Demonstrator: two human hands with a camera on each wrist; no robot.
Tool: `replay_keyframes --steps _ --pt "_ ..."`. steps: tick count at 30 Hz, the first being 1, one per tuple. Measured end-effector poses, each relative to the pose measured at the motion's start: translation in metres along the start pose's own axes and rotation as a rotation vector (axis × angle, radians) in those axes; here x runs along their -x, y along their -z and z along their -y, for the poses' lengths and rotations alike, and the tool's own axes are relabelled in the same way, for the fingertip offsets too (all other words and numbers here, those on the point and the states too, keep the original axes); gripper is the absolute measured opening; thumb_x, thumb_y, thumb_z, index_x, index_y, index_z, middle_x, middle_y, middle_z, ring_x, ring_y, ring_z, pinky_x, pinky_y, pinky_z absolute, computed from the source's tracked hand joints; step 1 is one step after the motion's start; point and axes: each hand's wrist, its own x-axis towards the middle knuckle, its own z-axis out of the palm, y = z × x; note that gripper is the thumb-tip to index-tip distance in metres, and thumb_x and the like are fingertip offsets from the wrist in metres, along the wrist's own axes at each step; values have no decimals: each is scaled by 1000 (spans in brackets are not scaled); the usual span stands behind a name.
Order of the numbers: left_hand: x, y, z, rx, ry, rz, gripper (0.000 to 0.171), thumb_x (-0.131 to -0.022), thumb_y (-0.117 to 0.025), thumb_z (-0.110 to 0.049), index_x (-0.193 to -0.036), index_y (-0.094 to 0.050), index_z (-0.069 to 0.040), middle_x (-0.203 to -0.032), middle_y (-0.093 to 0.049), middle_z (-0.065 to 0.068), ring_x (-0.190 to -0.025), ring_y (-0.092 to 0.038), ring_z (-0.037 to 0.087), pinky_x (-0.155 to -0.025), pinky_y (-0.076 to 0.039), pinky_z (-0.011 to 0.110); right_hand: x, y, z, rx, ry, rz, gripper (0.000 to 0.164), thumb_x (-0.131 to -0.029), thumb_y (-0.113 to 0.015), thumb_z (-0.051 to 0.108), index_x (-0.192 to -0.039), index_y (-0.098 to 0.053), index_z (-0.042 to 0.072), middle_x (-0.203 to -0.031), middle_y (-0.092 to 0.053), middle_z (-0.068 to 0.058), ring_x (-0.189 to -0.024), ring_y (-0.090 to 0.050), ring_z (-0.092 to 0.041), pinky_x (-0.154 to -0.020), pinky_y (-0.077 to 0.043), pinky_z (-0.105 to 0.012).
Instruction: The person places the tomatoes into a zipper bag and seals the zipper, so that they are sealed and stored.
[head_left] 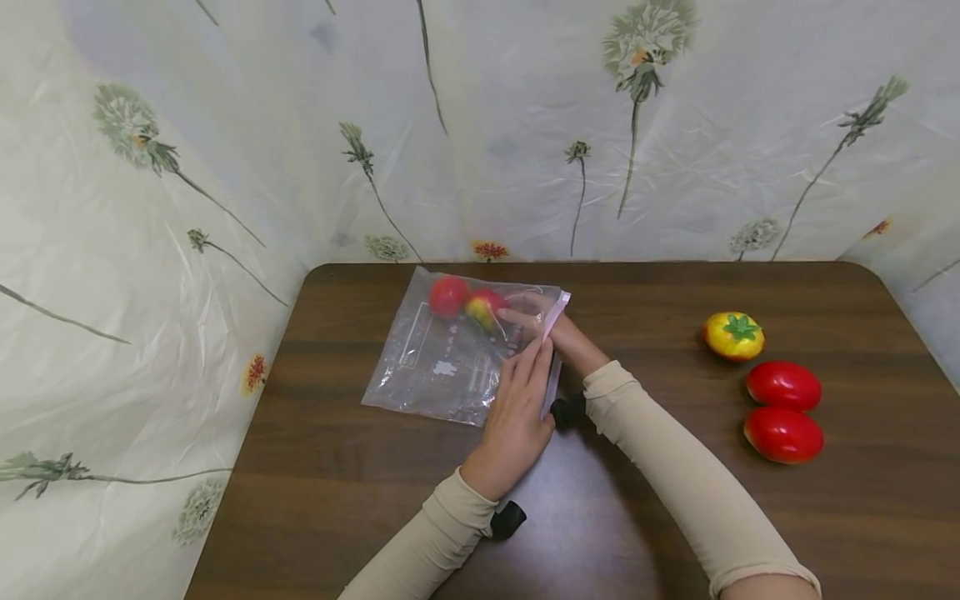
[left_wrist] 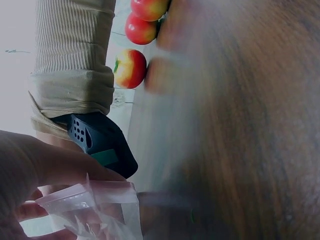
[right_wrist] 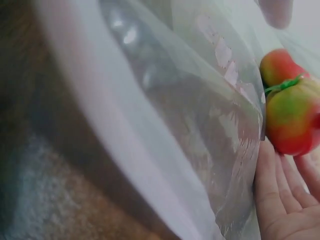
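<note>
A clear zip bag lies on the table with two fruits inside, a red one and a red-and-yellow one with a green calyx. My left hand holds the bag's pinkish mouth strip, the thumb on one side and the fingers on the other. Through that mouth reaches my right hand, inside the bag up to the wrist. In the right wrist view its fingers are extended, the tips right at the red-and-yellow fruit.
On the right of the brown table lie a yellow fruit with a green calyx and two red oval ones, an upper fruit and a lower fruit. A flower-patterned sheet hangs behind the table and at its left.
</note>
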Motion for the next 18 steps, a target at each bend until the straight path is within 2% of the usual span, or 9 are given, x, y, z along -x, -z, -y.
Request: replay_keyframes --steps 5,10,13,15,18 --pt "0 1 0 -6 -6 1 104 -74 -80 5 -163 -28 -6 -168 -31 7 -138 -44 30 -110 -49 41 1 2 -2 7 5 27 56 -100 -66 25 -147 -50 -3 -145 -56 -27 -97 -69 -24 -82 -56 -26" --pt "-1 1 0 -17 -10 2 103 -74 -82 3 -162 -30 -6 -167 -32 7 -138 -44 30 -111 -48 40 3 5 -3 -8 7 44 56 -100 -65 21 -148 -49 -3 -148 -53 -28 -89 -70 -18 -79 -57 -25" --pt "-1 2 -1 -21 -6 5 102 -74 -83 2 -162 -31 -6 -166 -33 7 -139 -44 30 -110 -49 39 4 7 -5 23 21 47 57 -100 -65 21 -149 -50 -2 -143 -57 -30 -85 -70 -18 -77 -56 -23" --pt "-1 2 -1 -23 1 8 102 -74 -84 2 -161 -31 -6 -166 -34 8 -139 -44 30 -110 -49 39 5 9 -6 66 45 53 56 -99 -65 20 -149 -50 -1 -140 -59 -30 -92 -70 -22 -80 -55 -24" --pt "-1 2 -2 -23 9 13 103 -74 -85 2 -161 -31 -6 -165 -34 8 -139 -44 30 -109 -50 39 7 13 -8 147 112 69 55 -99 -64 18 -149 -50 -3 -141 -59 -30 -114 -66 -33 -91 -52 -28"
